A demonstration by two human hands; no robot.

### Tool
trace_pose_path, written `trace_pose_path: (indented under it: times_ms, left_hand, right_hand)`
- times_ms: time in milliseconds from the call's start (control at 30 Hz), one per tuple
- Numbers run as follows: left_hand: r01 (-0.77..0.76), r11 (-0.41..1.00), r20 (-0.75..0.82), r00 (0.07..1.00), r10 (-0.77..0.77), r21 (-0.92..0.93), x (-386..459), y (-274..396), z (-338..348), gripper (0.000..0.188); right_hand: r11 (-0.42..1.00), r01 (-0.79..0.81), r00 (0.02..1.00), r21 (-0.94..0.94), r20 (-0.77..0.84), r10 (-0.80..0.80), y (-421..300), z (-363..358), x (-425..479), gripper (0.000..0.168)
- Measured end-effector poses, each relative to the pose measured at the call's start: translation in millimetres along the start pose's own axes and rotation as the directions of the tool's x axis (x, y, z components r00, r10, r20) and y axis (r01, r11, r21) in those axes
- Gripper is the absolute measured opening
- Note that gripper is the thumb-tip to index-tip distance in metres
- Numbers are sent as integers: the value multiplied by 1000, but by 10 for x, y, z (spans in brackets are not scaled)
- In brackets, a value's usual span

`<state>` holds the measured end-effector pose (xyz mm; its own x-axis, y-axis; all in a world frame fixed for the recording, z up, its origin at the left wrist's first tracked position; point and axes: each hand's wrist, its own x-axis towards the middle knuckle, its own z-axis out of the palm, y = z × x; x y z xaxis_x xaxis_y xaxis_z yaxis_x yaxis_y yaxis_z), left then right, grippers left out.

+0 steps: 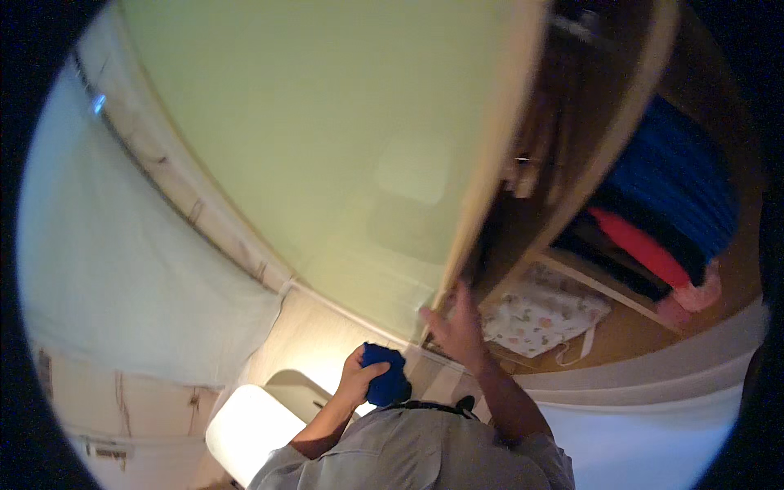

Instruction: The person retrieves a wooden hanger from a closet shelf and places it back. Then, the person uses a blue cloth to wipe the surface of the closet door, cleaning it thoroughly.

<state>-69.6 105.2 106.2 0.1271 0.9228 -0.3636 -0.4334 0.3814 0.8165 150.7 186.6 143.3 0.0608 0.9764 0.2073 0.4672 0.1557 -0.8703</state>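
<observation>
Folded into a small bundle, a dark blue cloth (386,375) is held in my left hand (355,378) in front of my waist. My right hand (458,334) is at the near edge of a large pale green wardrobe door (306,159). Its thumb lies towards the door's face and its fingers reach round the inner side of the edge, though the hand is somewhat blurred. Just right of that hand, a white cloth item with a floral print and a strap (539,318) lies on the wooden wardrobe floor (603,343).
A wooden partition (588,165) divides the wardrobe. Blue fabric (680,165) and a red cloth (643,245) are in the right compartment. Dim contents fill the left one. A white chair-like object (254,432) stands at my left. Pale fabric (141,245) hangs along the left wall.
</observation>
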Motion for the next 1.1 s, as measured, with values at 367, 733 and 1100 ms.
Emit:
trace_pose_path:
  times_ms: [367,733,1100]
  left_hand:
    - [34,998,30,999,-32,-57,131,-172,-358,23]
    - [129,991,114,986,-123,-45,223,-277,-683,24]
    - [27,1000,249,968,-29,11,163,-249,-722,24]
  right_hand:
    - [974,44,997,-224,-57,-58,341,-116,255,38]
    - [924,-252,895,-288,-433,109,13,-559,-368,66]
    - [866,-497,638,-46,-696,329,162,-1168,-1440,38]
